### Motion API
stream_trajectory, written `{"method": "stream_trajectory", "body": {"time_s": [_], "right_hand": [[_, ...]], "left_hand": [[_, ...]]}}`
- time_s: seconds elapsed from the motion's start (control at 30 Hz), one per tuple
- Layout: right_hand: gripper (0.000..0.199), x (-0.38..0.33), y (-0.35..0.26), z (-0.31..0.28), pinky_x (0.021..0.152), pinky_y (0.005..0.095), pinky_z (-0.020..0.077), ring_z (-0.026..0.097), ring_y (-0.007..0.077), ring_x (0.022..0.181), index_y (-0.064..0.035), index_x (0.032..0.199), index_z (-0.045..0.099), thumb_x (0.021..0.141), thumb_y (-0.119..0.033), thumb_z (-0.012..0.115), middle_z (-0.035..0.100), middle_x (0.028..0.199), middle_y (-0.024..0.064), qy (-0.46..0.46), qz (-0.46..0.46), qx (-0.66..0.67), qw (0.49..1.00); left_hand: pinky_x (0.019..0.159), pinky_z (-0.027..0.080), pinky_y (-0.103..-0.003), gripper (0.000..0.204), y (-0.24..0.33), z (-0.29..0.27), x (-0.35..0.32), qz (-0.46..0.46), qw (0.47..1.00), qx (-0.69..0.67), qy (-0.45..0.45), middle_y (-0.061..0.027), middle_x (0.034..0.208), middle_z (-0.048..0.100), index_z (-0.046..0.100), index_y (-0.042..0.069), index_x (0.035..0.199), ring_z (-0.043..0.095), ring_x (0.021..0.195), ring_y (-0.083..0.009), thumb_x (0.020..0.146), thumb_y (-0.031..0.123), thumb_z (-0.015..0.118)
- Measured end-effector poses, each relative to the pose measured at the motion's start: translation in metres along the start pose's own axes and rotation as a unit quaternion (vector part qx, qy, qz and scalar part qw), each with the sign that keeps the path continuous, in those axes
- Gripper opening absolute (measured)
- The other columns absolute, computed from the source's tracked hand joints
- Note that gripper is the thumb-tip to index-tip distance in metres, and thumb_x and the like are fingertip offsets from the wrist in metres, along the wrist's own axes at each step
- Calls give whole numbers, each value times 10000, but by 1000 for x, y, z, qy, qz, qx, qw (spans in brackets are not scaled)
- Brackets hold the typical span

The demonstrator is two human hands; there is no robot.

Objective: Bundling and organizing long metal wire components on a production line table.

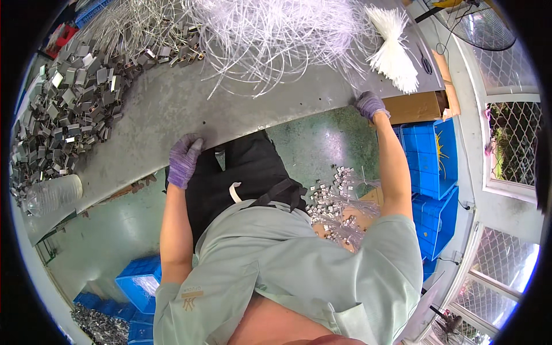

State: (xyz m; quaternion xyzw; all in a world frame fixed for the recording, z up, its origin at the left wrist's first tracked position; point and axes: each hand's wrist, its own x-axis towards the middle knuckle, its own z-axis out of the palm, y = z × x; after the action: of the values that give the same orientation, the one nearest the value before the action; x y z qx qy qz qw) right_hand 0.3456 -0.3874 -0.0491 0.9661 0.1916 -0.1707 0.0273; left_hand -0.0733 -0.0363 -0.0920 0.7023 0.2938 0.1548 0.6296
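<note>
Both my hands wear purple knitted gloves and are at the near edge of a grey metal table (pixel 276 106). My left hand (pixel 185 161) is closed at the edge on the left, its fingers curled and its thumb uppermost. Farther right, my right hand (pixel 372 106) is closed round the edge near the table's right corner; its fingertips are partly hidden. Beyond the hands lies a large tangle of clear thin plastic strands (pixel 282 40). A tied bundle of white strands (pixel 394 52) sits at the far right.
Small grey metal pieces (pixel 75 103) heap up on the left, beside a clear plastic container (pixel 54 194). Blue crates (pixel 428 158) stack at the right below a cardboard box (pixel 414 107). Metal-tipped strands (pixel 342 207) lie low by my right arm. A fan (pixel 477 26) stands far right.
</note>
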Motion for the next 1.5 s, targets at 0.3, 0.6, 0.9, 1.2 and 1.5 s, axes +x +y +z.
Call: {"method": "stream_trajectory", "body": {"time_s": [0.3, 0.6, 0.9, 1.2, 1.5], "right_hand": [[199, -60, 23, 58, 490, 319, 497, 628, 203, 520, 18, 790, 644, 780, -177, 607, 628, 610, 128, -49, 72, 297, 951], [152, -68, 13, 80, 407, 252, 432, 536, 137, 449, 24, 864, 658, 744, -68, 671, 610, 637, 73, -37, 83, 583, 807], [187, -164, 21, 184, 601, 280, 514, 619, 133, 655, 24, 922, 666, 801, -117, 639, 649, 895, 105, -236, -164, 336, 897], [187, -181, 186, 107, 535, 236, 375, 436, 90, 582, -72, 1030, 564, 889, -191, 591, 530, 780, -10, 65, 6, 848, 526], [234, -110, 139, -120, 698, 265, 416, 395, 103, 599, -53, 1061, 575, 963, -239, 473, 581, 936, 37, 241, -263, 793, 494]], "left_hand": [[662, 458, -243, 192, -1, 0, -4, 14, 1000, -7, -2, -29, 840, 635, 626, 10, 1007, 558, 726, -95, 887, 158, 598], [677, 482, -258, 213, -3, -2, 4, -15, 1000, 0, -6, -63, 831, 651, 613, 7, 1010, 602, 740, -124, 888, 182, 595], [669, 486, -267, 230, 3, -6, -4, -1, 999, 21, 43, -69, 824, 650, 619, -4, 990, 604, 731, -132, 871, 191, 603], [714, 471, -347, 299, 1, -2, 3, 16, 999, 52, 1, -144, 805, 636, 629, -7, 954, 607, 754, -251, 844, 271, 610], [651, 467, -276, 256, -1, -7, 6, 22, 992, 123, -16, -44, 736, 597, 626, -13, 949, 546, 676, -113, 878, 231, 592]]}}
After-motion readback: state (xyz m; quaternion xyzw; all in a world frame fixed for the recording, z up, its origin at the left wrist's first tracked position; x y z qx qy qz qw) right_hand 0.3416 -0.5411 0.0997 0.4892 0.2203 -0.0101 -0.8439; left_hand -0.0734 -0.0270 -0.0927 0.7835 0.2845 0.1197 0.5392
